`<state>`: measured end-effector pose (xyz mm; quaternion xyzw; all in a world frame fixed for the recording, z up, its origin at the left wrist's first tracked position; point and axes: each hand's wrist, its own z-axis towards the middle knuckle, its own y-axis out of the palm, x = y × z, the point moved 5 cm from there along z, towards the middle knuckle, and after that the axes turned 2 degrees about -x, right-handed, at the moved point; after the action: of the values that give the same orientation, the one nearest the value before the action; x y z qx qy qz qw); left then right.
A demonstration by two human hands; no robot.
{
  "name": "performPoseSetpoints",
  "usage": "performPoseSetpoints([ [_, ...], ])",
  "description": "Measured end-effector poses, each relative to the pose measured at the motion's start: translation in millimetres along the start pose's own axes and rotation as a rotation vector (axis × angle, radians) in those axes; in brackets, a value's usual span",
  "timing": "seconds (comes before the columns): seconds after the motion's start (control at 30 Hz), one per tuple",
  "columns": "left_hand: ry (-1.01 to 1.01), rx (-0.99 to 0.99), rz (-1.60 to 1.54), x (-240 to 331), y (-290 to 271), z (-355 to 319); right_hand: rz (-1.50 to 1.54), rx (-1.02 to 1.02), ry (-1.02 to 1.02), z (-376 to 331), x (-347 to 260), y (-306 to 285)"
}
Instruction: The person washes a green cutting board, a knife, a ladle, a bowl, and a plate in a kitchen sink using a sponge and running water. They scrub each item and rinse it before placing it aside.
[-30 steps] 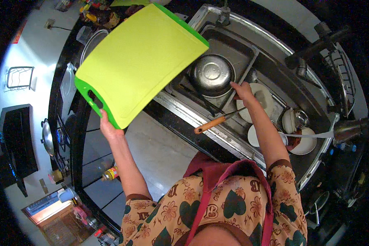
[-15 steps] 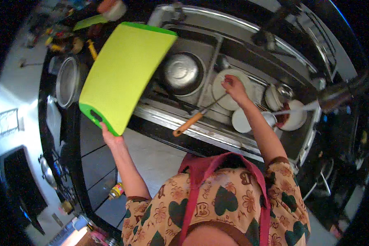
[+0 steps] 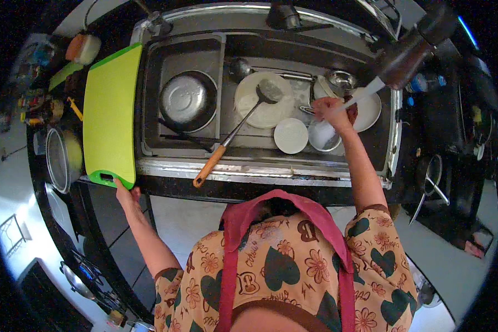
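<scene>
In my left hand [image 3: 127,193] is the handle end of a lime-green cutting board [image 3: 109,113], my fingers at its slot. The board stands along the left side of the sink. Over the right basin, my right hand [image 3: 330,109] is closed beside the water stream, just above a white cup [image 3: 323,135]. What it grips, if anything, cannot be made out; a metal loop [image 3: 306,109] shows by the fingertips. A ladle [image 3: 240,127] with a wooden handle lies across a pale plate [image 3: 271,113] and the sink's front edge. A small white bowl [image 3: 291,136] sits beside the cup.
A dark faucet [image 3: 420,47] pours water from the upper right. An upturned steel pot [image 3: 187,101] occupies the left basin. A bowl with reddish contents [image 3: 369,110] and a steel bowl [image 3: 342,80] are at right. Left of the board stands a round container [image 3: 62,159].
My right hand has left the ladle and moved right to the running water. The cutting board has swung from a slant over the sink to nearly straight along its left side. My view has turned.
</scene>
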<state>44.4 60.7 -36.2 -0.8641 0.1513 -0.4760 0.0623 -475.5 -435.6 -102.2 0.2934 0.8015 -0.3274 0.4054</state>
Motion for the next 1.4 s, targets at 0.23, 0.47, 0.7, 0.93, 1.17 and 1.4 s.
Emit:
performPoseSetpoints([
  [0.23,0.352,0.337,0.931,35,-39,-4,-0.982,-0.113,-0.321,-19,2,73],
  [0.47,0.747,0.208,0.433,91,21,-91,-0.880,-0.166,-0.144,9,34,108],
  [0.7,0.803,-0.387,0.262,101,159,-165,-0.900,-0.194,-0.122,9,34,87],
  [0.93,0.461,-1.126,0.456,11,344,-241,-0.323,0.093,-0.301,-11,38,34],
  [1.17,0.184,-1.146,0.383,-78,430,-283,-0.089,0.308,-0.112,-40,-15,16],
  [1.4,0.862,-1.002,0.729,-80,484,-326,-0.811,0.367,-0.141,-41,7,-73],
])
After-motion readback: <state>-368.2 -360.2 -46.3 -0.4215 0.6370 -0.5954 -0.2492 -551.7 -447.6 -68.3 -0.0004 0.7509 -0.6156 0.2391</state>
